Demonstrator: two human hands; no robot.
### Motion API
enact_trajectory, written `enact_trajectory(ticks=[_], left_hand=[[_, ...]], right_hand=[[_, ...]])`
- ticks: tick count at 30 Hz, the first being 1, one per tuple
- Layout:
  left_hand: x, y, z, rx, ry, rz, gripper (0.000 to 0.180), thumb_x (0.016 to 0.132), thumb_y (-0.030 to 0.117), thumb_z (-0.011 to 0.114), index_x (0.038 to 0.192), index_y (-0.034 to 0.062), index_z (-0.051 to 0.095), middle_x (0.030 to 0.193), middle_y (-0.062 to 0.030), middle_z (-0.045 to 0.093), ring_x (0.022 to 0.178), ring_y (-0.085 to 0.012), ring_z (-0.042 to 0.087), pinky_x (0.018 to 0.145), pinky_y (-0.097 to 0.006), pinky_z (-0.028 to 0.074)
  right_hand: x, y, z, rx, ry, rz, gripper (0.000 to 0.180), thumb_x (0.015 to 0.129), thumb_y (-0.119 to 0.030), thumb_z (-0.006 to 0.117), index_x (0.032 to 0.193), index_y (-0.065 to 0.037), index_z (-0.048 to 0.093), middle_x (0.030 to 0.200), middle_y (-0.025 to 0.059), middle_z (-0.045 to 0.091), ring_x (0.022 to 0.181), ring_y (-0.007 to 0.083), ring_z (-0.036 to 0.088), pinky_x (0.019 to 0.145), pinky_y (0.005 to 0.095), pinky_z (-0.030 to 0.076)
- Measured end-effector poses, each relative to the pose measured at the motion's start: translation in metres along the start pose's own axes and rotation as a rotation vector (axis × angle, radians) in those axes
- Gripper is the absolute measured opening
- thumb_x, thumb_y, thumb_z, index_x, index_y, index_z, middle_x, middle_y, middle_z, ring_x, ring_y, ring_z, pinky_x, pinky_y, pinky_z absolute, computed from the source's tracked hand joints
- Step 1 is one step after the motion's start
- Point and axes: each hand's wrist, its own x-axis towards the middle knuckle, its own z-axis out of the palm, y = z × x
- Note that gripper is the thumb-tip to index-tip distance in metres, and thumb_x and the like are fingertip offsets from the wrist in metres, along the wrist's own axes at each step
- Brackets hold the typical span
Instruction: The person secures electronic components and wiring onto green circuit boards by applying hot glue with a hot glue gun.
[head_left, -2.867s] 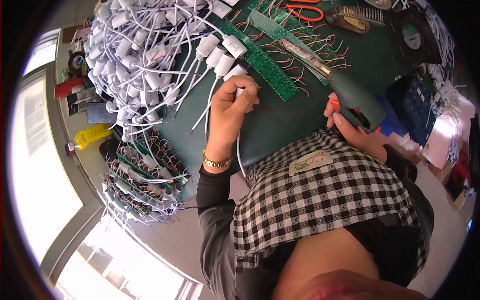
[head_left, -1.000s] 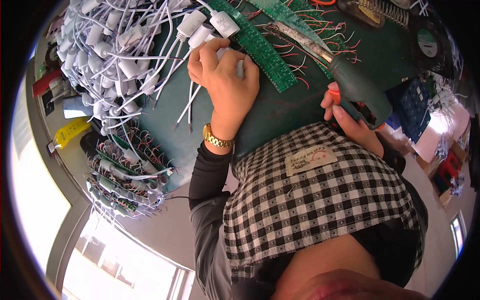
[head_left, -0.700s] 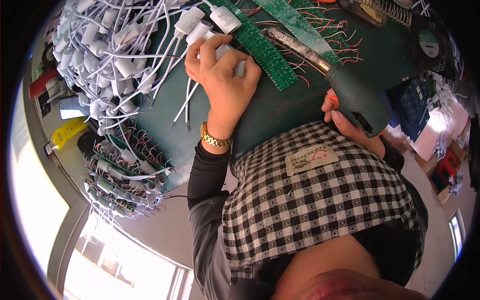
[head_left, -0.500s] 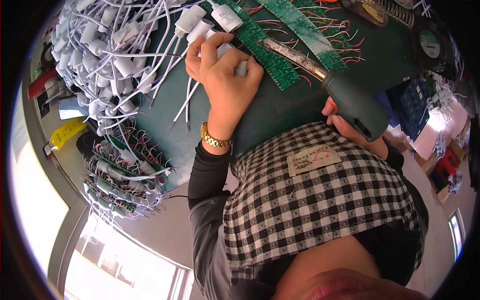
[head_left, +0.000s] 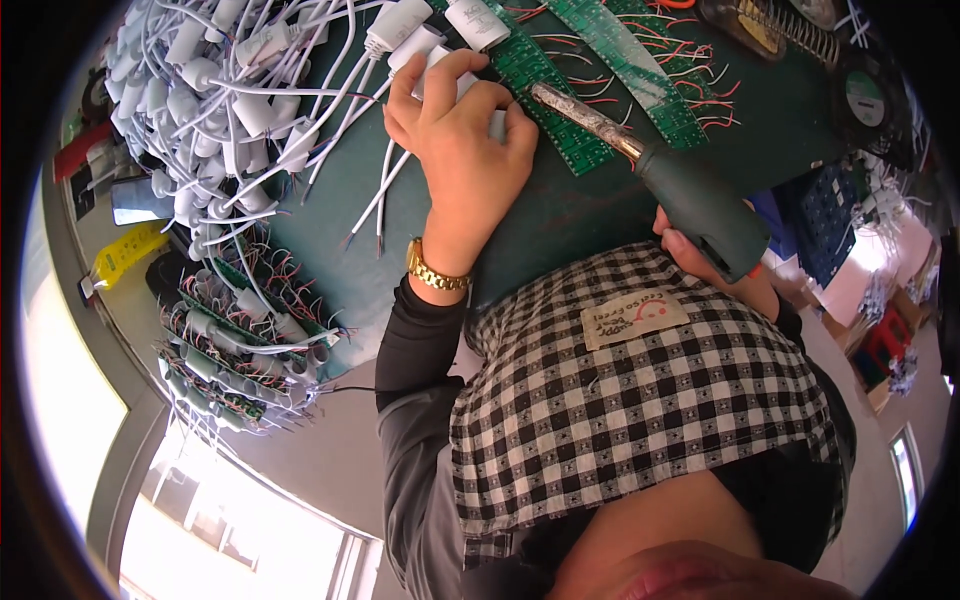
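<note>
Swung left since earlier, the iron (head_left: pixel 700 205) now points its tip over the right edge of the near board (head_left: pixel 577 147); whether they touch cannot be told. The left hand (head_left: pixel 465 165) has moved farther from the apron (head_left: pixel 640 400). Its fingers are curled around a white cap (head_left: pixel 497 125), mostly covered by them, left of the iron's tip. The right hand (head_left: pixel 700 258) has its fingers wrapped on the iron's handle, which blocks most of them from sight.

Beyond the iron's tip lie a second board (head_left: pixel 635 75) and a row of red and white wires (head_left: pixel 715 100), on the dark green counter (head_left: pixel 590 225). Left of the iron, past the left hand, more caps (head_left: pixel 398 25) trail cables across the counter into a big white heap (head_left: pixel 253 113). Farther left are a stack of wired boards (head_left: pixel 240 345), a phone (head_left: pixel 140 200) and a yellow bottle (head_left: pixel 125 255). Right of the iron sit a coil spring (head_left: pixel 800 28), a black fan (head_left: pixel 865 105) and a blue tray (head_left: pixel 825 225).
</note>
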Motion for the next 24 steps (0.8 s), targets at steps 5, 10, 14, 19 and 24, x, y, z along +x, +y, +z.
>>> enact_trajectory(ticks=[5,10,14,19,24], left_hand=[[0.000,0.001,0.002,0.027,0.005,0.000,0.006,0.063,0.007,0.065,0.069,0.0090,0.063,0.108,-0.0012,0.057,0.118,-0.0381,0.036,0.098,-0.051,0.021],[0.001,-0.001,0.003,0.028,0.013,0.027,0.006,0.063,0.007,0.065,0.068,0.0084,0.062,0.108,-0.0016,0.056,0.118,-0.0382,0.036,0.097,-0.052,0.022],[-0.001,-0.002,0.003,0.025,0.021,0.022,0.007,0.063,0.006,0.065,0.069,0.0077,0.062,0.109,-0.0014,0.055,0.118,-0.0381,0.037,0.095,-0.054,0.023],[0.004,0.004,-0.003,0.096,-0.012,0.064,0.006,0.066,0.008,0.066,0.071,0.0107,0.065,0.109,0.0008,0.057,0.116,-0.0345,0.039,0.097,-0.045,0.025],[0.014,0.018,-0.018,0.035,-0.100,-0.078,0.011,0.064,0.003,0.066,0.070,0.0037,0.058,0.110,-0.0106,0.055,0.113,-0.0399,0.041,0.094,-0.051,0.027]], right_hand=[[0.002,-0.005,-0.002,0.069,-0.028,0.076,0.025,0.071,-0.002,0.067,0.095,-0.001,0.061,0.086,0.0100,0.061,0.071,0.0220,0.062,0.066,0.0277,0.050],[0.005,-0.005,0.000,0.025,-0.024,-0.014,0.010,0.076,-0.003,0.061,0.086,-0.001,0.059,0.075,0.0029,0.060,0.063,0.0071,0.055,0.058,0.0217,0.045],[0.004,-0.006,-0.001,0.016,-0.056,0.023,0.010,0.077,-0.005,0.062,0.086,-0.001,0.059,0.071,0.0011,0.057,0.060,0.0067,0.053,0.057,0.0214,0.044],[-0.020,0.014,-0.002,-0.175,-0.084,0.017,0.023,0.083,-0.007,0.058,0.104,-0.002,0.054,0.088,0.0059,0.056,0.071,0.0087,0.053,0.065,0.0237,0.046],[-0.002,-0.013,0.002,0.017,0.065,0.101,0.011,0.073,-0.006,0.065,0.084,-0.008,0.065,0.077,0.0030,0.065,0.066,0.0165,0.064,0.062,0.0275,0.051]])
